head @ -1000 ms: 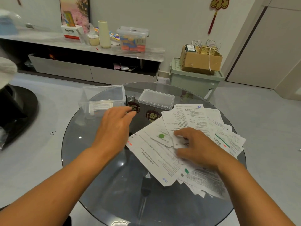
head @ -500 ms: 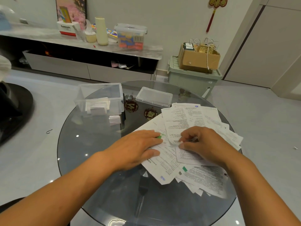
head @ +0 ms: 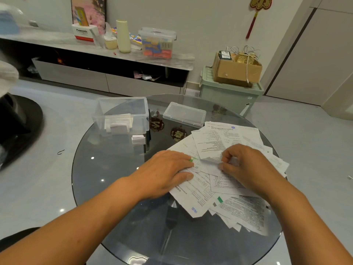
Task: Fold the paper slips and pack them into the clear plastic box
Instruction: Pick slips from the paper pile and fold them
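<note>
Left hand [head: 168,173] flat, fingers straight, pressing down on slips [head: 225,180] spread over right half of round glass table [head: 107,169]. Right hand [head: 246,165] just beside it, fingers curled, pinching lifted corner of top slip [head: 210,161]. Box [head: 122,113] open, far left on table, well apart from hands; folded slips [head: 118,125] inside. One folded slip [head: 138,139] on glass, just beside box's near right corner. Lid [head: 184,114] right of box, behind pile.
</note>
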`<state>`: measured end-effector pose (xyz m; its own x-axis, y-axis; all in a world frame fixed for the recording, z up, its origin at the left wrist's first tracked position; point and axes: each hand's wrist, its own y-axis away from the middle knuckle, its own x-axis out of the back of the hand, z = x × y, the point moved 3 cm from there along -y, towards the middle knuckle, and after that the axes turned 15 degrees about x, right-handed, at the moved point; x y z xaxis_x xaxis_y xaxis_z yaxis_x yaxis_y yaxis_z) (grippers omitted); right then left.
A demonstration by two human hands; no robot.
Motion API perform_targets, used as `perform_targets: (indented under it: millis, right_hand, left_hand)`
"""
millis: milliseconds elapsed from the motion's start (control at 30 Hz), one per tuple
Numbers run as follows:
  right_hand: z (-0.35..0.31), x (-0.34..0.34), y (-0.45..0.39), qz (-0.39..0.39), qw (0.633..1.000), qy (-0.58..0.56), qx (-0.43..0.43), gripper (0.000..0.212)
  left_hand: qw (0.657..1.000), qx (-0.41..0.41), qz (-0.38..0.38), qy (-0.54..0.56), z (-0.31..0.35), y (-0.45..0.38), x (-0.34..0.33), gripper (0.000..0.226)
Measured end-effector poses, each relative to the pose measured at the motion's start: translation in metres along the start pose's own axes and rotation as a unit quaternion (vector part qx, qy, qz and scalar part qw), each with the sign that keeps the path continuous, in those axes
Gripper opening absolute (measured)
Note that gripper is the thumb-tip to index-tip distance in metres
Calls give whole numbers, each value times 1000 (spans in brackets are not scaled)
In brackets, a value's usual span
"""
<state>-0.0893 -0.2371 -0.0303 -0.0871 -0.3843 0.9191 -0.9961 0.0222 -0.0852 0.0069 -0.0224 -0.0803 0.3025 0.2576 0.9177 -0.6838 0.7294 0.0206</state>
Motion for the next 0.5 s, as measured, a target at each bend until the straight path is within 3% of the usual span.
perform_targets:
  millis: [100,200,300,367,500]
  right_hand:
    - [-17,-3,3,-9,997,-35,66,14]
    - [-31,-15,6,-69,991,-66,95,9]
    - [-42,-20,11,-91,981,-141,97,6]
    - [-41,-20,13,-100,976,-180,75,17]
    - [-34,-19,11,-109,975,-191,26,49]
  left_hand:
    - [991,65,16,116,-2,0,1,58]
    - [993,37,62,91,-5,-1,6,73]
    - [995,-16,93,26,-11,-5,6,37]
    - [996,-21,74,44,-14,-5,5,16]
    - [990,27,-8,140,-15,0,10,12]
